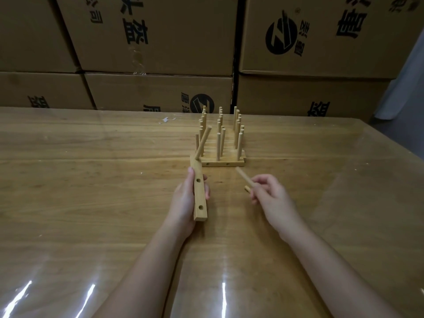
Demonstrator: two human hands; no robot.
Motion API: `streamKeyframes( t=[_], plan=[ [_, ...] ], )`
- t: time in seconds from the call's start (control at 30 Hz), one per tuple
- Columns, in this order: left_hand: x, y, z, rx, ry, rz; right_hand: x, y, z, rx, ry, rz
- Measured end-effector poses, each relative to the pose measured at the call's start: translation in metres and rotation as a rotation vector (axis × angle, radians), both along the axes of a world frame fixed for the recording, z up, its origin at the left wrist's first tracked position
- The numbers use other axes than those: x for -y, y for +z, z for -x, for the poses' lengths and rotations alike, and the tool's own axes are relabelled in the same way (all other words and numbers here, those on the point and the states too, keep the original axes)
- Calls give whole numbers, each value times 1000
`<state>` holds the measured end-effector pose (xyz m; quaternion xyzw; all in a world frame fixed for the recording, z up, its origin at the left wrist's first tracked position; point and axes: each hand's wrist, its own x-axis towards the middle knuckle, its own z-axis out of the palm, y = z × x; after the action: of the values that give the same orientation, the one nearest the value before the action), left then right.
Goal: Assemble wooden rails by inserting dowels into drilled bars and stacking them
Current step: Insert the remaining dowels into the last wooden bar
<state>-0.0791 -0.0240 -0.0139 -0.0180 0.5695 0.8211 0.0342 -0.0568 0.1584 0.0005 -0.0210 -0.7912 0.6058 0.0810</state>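
My left hand [185, 198] grips a drilled wooden bar [199, 191] lengthwise above the table. Two empty holes show on its face, and one dowel [203, 143] stands tilted in its far end. My right hand [268, 193] pinches loose dowels [244, 176], one pointing up and left toward the bar; a second short end shows below the fingers. Just beyond both hands lie finished rails [220, 162], side by side, with several upright dowels [219, 145] in rows.
The wooden table [91, 180] has a glossy clear cover. Stacked cardboard boxes [160, 42] with black print form a wall along its far edge. A small white scrap [166, 120] lies at the back of the table.
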Motion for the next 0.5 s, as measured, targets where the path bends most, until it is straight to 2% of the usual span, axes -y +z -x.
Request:
streamKeyframes(
  t=[0.1,0.23,0.4,0.5],
  plan=[
    [-2,1,-2,-11,-87,-54,20,3,-16,16,210,-19],
    [-3,2,-6,4,-153,18,26,8,-25,-29,303,87],
    [-3,2,-7,-14,-131,96,23,6,-23,-60,223,36],
    [-6,4,-9,-4,-112,120,16,5,-20,-117,163,-64]
  ],
)
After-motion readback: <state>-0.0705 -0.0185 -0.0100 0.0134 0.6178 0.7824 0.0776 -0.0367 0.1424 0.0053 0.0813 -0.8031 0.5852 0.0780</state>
